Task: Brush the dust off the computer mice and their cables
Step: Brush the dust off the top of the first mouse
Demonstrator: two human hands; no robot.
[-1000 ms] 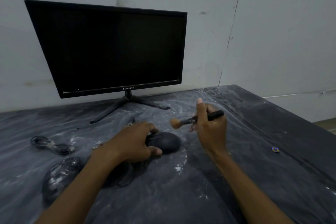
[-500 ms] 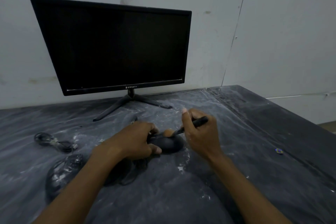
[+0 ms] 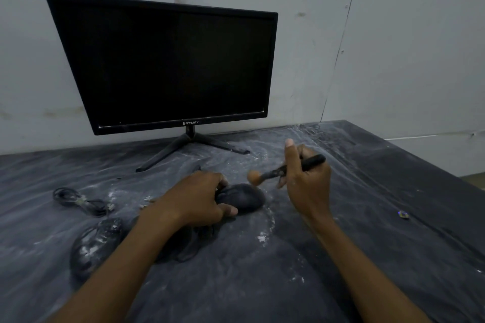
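Observation:
A black mouse [image 3: 245, 198] lies at the middle of the dusty dark table [image 3: 288, 257]. My left hand [image 3: 195, 198] grips its left half, fingers curled over the top and thumb at the near side. My right hand [image 3: 305, 186] holds a small black-handled brush [image 3: 312, 161] with a tan tuft [image 3: 254, 177], which hovers just above the mouse's far right side. A second black mouse [image 3: 95, 242], speckled with white dust, sits at the near left, partly behind my left forearm. A coiled black cable [image 3: 81, 202] lies beyond it.
A black monitor [image 3: 168, 65] on a splayed stand [image 3: 189, 145] rises at the back against the wall. White dust patches [image 3: 262, 237] are scattered on the table. A small bluish object [image 3: 403, 214] lies at the right. The table's right edge runs diagonally.
Half a second ago the brush tuft was down on the mouse. My right hand has since lifted up and to the right, raising the tuft off it. My left hand stays on the mouse.

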